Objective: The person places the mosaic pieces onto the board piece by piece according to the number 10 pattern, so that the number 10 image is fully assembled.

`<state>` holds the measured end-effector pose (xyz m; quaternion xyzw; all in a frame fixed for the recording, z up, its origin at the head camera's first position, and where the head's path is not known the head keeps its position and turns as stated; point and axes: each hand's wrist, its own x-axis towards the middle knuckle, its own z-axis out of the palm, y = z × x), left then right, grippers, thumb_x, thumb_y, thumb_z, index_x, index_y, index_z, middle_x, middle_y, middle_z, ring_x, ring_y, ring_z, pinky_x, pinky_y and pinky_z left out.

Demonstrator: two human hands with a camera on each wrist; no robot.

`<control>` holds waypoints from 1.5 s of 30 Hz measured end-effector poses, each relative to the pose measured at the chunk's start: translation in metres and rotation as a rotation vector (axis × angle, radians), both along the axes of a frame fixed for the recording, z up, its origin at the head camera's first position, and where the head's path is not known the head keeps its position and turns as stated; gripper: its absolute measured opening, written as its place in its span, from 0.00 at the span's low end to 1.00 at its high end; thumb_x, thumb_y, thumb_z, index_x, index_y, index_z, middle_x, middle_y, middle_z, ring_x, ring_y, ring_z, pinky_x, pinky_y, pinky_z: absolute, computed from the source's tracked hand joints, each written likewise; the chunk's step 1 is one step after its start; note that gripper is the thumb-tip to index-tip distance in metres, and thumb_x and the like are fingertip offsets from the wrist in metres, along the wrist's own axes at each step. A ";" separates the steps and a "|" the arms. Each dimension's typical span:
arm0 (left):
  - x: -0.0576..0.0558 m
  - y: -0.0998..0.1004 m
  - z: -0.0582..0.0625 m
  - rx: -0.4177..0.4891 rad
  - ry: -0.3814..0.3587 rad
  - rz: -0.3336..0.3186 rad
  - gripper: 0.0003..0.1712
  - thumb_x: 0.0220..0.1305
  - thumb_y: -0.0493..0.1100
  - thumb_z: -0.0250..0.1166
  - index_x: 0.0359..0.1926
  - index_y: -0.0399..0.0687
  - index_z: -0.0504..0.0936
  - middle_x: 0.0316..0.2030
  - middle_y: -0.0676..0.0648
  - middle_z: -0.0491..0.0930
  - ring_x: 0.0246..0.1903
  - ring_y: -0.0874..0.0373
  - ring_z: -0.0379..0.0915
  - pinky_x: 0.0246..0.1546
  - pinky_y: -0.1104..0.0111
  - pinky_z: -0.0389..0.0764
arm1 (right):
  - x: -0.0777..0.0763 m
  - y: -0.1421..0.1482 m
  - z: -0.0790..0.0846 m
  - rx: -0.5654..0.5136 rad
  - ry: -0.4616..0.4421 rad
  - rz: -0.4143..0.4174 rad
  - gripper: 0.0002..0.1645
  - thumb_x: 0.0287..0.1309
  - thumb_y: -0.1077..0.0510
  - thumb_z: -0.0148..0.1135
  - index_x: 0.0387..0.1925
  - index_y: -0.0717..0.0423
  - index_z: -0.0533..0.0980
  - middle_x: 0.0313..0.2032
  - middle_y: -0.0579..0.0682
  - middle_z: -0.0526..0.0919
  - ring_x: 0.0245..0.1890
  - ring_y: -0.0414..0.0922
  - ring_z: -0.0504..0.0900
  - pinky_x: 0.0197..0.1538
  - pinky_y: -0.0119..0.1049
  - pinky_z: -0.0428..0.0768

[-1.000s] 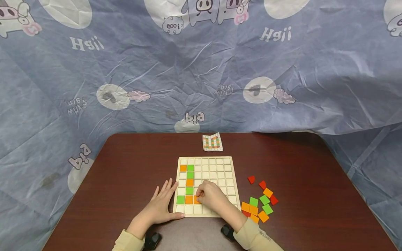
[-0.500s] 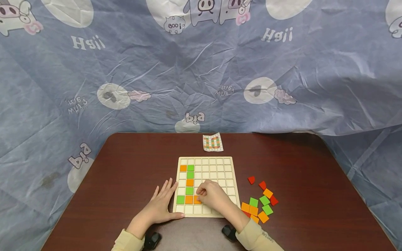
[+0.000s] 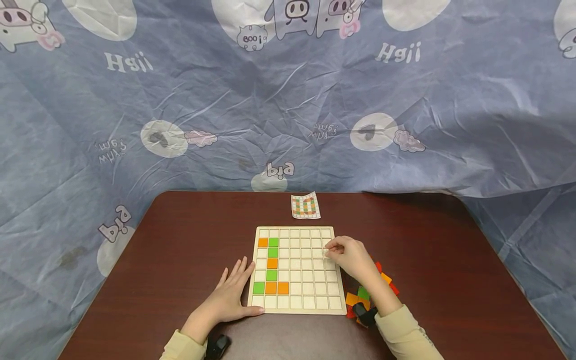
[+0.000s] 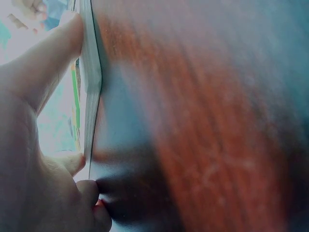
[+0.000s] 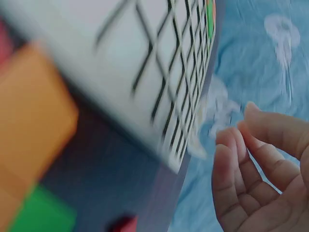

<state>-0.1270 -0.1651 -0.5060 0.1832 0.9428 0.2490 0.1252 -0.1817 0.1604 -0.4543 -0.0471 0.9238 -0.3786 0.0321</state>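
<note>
A pale grid board (image 3: 310, 275) lies on the table, with several orange and green square tiles in its left columns. One orange tile (image 3: 283, 288) sits in the third column, low on the board. My left hand (image 3: 229, 299) rests spread along the board's left side, thumb at the front-left corner; in the left wrist view the thumb (image 4: 53, 53) touches the board's edge. My right hand (image 3: 354, 257) hovers at the board's right edge, fingers loosely curled. Nothing shows between its thumb and fingers in the right wrist view.
Loose orange (image 3: 352, 299), green (image 3: 363, 293) and red (image 3: 378, 265) pieces lie right of the board, partly hidden under my right forearm. A small patterned card (image 3: 305, 206) lies beyond the board. A blue printed cloth (image 3: 252, 100) hangs behind the table.
My right hand has left the orange tile in the third column and moved right and away to the board's right edge. The tile stays on the board. My left hand has not moved.
</note>
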 end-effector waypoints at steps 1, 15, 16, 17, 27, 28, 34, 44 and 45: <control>0.000 0.000 0.000 0.002 -0.002 -0.001 0.67 0.48 0.70 0.71 0.78 0.43 0.50 0.78 0.36 0.43 0.78 0.41 0.37 0.73 0.39 0.41 | -0.001 0.008 0.000 0.002 -0.014 -0.006 0.08 0.58 0.60 0.69 0.40 0.57 0.84 0.35 0.47 0.84 0.33 0.40 0.80 0.37 0.34 0.80; 0.002 0.001 0.002 0.014 -0.002 0.004 0.66 0.48 0.70 0.72 0.77 0.43 0.51 0.77 0.36 0.44 0.77 0.41 0.38 0.73 0.38 0.42 | -0.003 0.075 -0.014 0.051 -0.089 -0.037 0.17 0.54 0.60 0.72 0.45 0.61 0.82 0.41 0.56 0.83 0.40 0.49 0.81 0.43 0.43 0.82; 0.002 0.001 0.003 0.015 -0.002 0.006 0.66 0.48 0.70 0.72 0.77 0.43 0.51 0.77 0.36 0.44 0.77 0.41 0.38 0.73 0.38 0.42 | -0.003 0.076 -0.015 0.052 -0.097 -0.041 0.18 0.53 0.60 0.72 0.46 0.61 0.81 0.41 0.56 0.83 0.40 0.49 0.80 0.44 0.43 0.81; 0.002 0.001 0.003 0.014 -0.002 0.007 0.66 0.48 0.70 0.72 0.77 0.43 0.51 0.77 0.36 0.44 0.77 0.41 0.38 0.73 0.38 0.42 | -0.004 0.077 -0.015 0.061 -0.101 -0.039 0.18 0.53 0.59 0.73 0.46 0.61 0.81 0.41 0.56 0.82 0.40 0.49 0.80 0.44 0.44 0.81; 0.002 0.001 0.000 0.007 0.006 0.003 0.66 0.48 0.70 0.72 0.77 0.43 0.51 0.78 0.37 0.43 0.77 0.41 0.38 0.73 0.38 0.41 | -0.006 0.083 -0.026 0.128 -0.095 -0.002 0.21 0.46 0.57 0.78 0.43 0.57 0.82 0.42 0.53 0.80 0.43 0.49 0.78 0.48 0.48 0.79; 0.002 0.001 0.000 0.008 0.008 0.003 0.66 0.48 0.70 0.72 0.77 0.43 0.51 0.78 0.37 0.43 0.77 0.41 0.38 0.73 0.38 0.41 | -0.006 0.083 -0.027 0.131 -0.088 0.000 0.20 0.46 0.57 0.79 0.42 0.57 0.82 0.41 0.52 0.80 0.42 0.49 0.78 0.47 0.47 0.79; 0.002 0.001 0.001 0.014 0.006 0.004 0.66 0.48 0.70 0.72 0.77 0.42 0.51 0.78 0.36 0.43 0.77 0.41 0.38 0.73 0.37 0.41 | -0.009 0.084 -0.029 0.139 -0.082 0.003 0.17 0.45 0.57 0.79 0.38 0.56 0.82 0.36 0.50 0.78 0.38 0.46 0.75 0.42 0.40 0.76; 0.002 0.001 0.000 0.029 0.008 -0.001 0.66 0.48 0.70 0.71 0.77 0.42 0.51 0.77 0.36 0.43 0.77 0.40 0.38 0.72 0.37 0.41 | -0.010 0.088 -0.029 0.142 -0.106 0.017 0.15 0.43 0.56 0.80 0.29 0.56 0.81 0.29 0.49 0.74 0.29 0.43 0.70 0.32 0.34 0.71; 0.002 0.000 -0.001 0.042 0.007 0.000 0.66 0.48 0.70 0.72 0.77 0.42 0.51 0.77 0.35 0.43 0.77 0.39 0.38 0.72 0.37 0.41 | -0.010 0.088 -0.029 0.141 -0.110 0.022 0.14 0.44 0.57 0.79 0.29 0.56 0.81 0.28 0.49 0.74 0.28 0.43 0.70 0.31 0.33 0.71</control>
